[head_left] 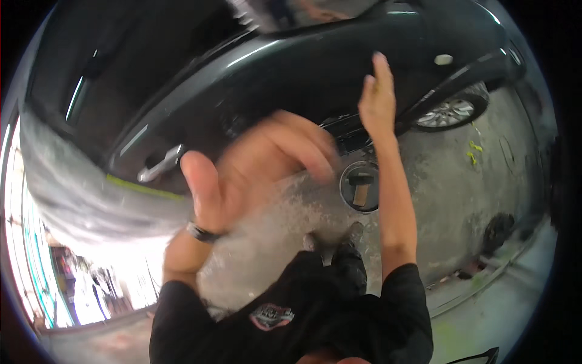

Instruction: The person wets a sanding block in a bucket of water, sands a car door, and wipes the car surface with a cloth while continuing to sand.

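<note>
A dark car [315, 60] spans the upper part of the head view, its glossy side panels facing me. My left hand [254, 164] is raised in front of it, somewhat smeared by motion. Its thumb stands apart from the bent fingers, and nothing shows in it. Left of the thumb is a silver door handle [160, 164]. My right hand [379, 103] reaches out with fingers stretched and the thumb apart, holding nothing. It overlaps the car's lower side, left of the wheel [448, 114]; whether it touches the panel I cannot tell.
A round container [345, 200] on the concrete floor bears a dark piece and a brown block. Yellow-green scraps [473, 151] lie right of it. Pale sheeting [79, 188] covers the car's left part, edged by yellow-green tape [145, 187]. A dark round object [498, 232] sits far right.
</note>
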Motion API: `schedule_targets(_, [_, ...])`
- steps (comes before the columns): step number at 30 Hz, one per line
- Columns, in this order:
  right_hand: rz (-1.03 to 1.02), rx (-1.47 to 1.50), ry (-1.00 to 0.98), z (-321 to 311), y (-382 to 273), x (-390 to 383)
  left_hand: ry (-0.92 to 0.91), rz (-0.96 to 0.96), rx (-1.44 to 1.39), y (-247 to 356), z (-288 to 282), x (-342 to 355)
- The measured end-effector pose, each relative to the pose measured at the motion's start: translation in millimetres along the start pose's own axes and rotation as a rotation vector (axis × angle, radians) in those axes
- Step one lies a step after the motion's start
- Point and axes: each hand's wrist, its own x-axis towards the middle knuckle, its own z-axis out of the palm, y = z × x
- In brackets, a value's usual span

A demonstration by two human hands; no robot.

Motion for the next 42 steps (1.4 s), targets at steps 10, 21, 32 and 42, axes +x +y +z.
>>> schedule_targets(10, [-0.085,-0.318,0.08,95,-9,46,-0.252,0.235,1.993,-33,-273,0])
schedule_targets(21, [-0.094,-0.317,-0.133,105,-37,41,-0.345,0.251,2.067,-35,-283,-3])
schedule_targets(32, [-0.239,-0.24,-0.148,118,-52,25,-0.364,0.251,2.094,-39,-284,-6])
schedule_targets(42, [-0.244,-0.218,-0.183,124,-62,27,-0.355,0.257,2.109,-36,-288,-11])
